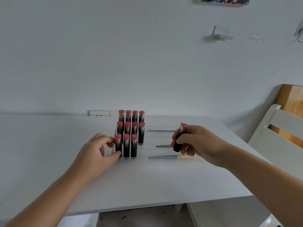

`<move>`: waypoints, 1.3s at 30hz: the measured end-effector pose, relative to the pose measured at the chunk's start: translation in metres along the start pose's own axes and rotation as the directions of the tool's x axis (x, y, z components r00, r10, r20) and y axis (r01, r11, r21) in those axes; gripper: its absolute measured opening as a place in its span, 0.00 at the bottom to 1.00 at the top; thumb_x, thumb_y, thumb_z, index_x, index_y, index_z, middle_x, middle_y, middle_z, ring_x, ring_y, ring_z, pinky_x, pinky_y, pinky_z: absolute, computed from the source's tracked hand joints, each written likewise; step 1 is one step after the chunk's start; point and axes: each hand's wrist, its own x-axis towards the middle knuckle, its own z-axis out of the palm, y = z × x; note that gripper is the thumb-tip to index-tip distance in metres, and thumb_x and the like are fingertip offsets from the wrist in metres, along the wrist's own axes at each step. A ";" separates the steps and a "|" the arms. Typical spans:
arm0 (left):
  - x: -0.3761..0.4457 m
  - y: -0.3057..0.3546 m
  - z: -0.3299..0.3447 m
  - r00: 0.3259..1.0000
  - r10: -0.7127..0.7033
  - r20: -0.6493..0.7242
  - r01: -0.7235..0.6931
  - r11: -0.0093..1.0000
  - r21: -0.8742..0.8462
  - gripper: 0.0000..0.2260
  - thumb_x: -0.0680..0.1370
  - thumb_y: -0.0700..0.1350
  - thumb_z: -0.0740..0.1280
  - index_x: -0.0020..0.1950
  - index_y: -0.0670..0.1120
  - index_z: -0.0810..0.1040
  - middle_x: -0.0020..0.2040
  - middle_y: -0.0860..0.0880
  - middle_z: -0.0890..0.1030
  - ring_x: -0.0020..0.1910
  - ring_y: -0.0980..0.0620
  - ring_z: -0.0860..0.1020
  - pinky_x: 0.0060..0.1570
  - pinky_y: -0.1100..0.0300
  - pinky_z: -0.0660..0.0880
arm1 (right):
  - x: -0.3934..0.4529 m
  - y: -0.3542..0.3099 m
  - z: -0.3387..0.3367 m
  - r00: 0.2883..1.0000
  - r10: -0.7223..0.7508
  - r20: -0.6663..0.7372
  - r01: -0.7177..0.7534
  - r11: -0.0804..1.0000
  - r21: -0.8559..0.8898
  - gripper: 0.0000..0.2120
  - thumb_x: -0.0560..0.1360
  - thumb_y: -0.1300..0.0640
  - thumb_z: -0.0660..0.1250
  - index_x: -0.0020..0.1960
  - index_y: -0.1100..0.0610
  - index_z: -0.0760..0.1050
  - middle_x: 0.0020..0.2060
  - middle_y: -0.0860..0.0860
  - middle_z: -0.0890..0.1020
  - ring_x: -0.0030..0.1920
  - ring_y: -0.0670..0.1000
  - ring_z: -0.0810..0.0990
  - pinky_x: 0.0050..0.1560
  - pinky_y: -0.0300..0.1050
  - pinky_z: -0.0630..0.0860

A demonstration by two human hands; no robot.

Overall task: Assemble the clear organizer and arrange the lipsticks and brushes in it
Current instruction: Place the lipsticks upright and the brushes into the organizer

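Note:
A clear stepped organizer [157,138] stands mid-table. Its left part holds several upright black lipsticks with red tops [127,128] in three tiers. My left hand [96,153] pinches the front-left lipstick [118,145], thumb at its base and fingertips near its top. My right hand [196,143] holds one lipstick [179,138] tilted in the air, above the organizer's right part. Three brushes lie flat in that right part: a back one [161,131], a middle one [163,146] and a front one [172,156] with a pale wooden handle. The hand hides their right ends.
The white table [131,181] has its front edge close to me. A white chair [275,133] stands at the right, beside a wooden board [290,102]. A wall socket [103,113] sits behind the table's back edge.

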 end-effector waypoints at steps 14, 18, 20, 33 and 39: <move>0.000 0.002 0.000 1.000 0.029 -0.008 -0.029 1.000 0.001 0.20 0.70 0.41 0.79 0.43 0.64 0.74 0.43 0.66 0.74 0.31 0.56 0.71 0.32 0.70 0.66 | 0.019 0.016 0.046 0.997 -0.066 -0.035 0.071 0.984 0.165 0.18 0.73 0.57 0.66 0.63 0.51 0.76 0.44 0.57 0.86 0.36 0.51 0.71 0.36 0.42 0.66; 0.000 0.001 0.000 0.999 0.032 -0.012 -0.032 0.999 -0.002 0.20 0.70 0.41 0.79 0.42 0.64 0.73 0.43 0.65 0.74 0.30 0.56 0.71 0.32 0.71 0.66 | 0.025 0.024 0.054 0.994 -0.041 -0.101 0.068 0.958 0.278 0.16 0.78 0.62 0.55 0.61 0.58 0.76 0.35 0.58 0.81 0.39 0.56 0.69 0.34 0.44 0.63; 0.000 0.001 0.001 0.999 0.034 -0.009 -0.034 0.999 -0.005 0.20 0.70 0.41 0.79 0.43 0.65 0.74 0.44 0.65 0.74 0.31 0.56 0.71 0.32 0.71 0.66 | 0.026 0.026 0.057 0.994 -0.035 -0.101 0.070 0.927 0.369 0.17 0.79 0.63 0.53 0.61 0.62 0.75 0.31 0.56 0.75 0.33 0.53 0.66 0.31 0.44 0.61; 0.000 0.002 0.000 0.999 0.035 -0.007 -0.035 0.999 0.005 0.21 0.70 0.41 0.79 0.42 0.64 0.73 0.42 0.68 0.74 0.30 0.56 0.70 0.32 0.71 0.65 | 0.020 0.018 0.053 0.968 -0.149 -0.200 0.179 0.974 0.139 0.06 0.81 0.52 0.65 0.51 0.55 0.77 0.34 0.48 0.76 0.33 0.47 0.71 0.39 0.41 0.69; 0.000 0.003 0.000 0.999 0.038 -0.009 -0.038 0.999 0.006 0.21 0.70 0.41 0.79 0.42 0.65 0.73 0.42 0.68 0.73 0.29 0.57 0.70 0.32 0.71 0.66 | 0.020 0.019 0.055 0.939 -0.289 -0.187 0.245 0.942 -0.228 0.03 0.77 0.50 0.70 0.49 0.43 0.82 0.31 0.40 0.81 0.30 0.38 0.75 0.32 0.27 0.69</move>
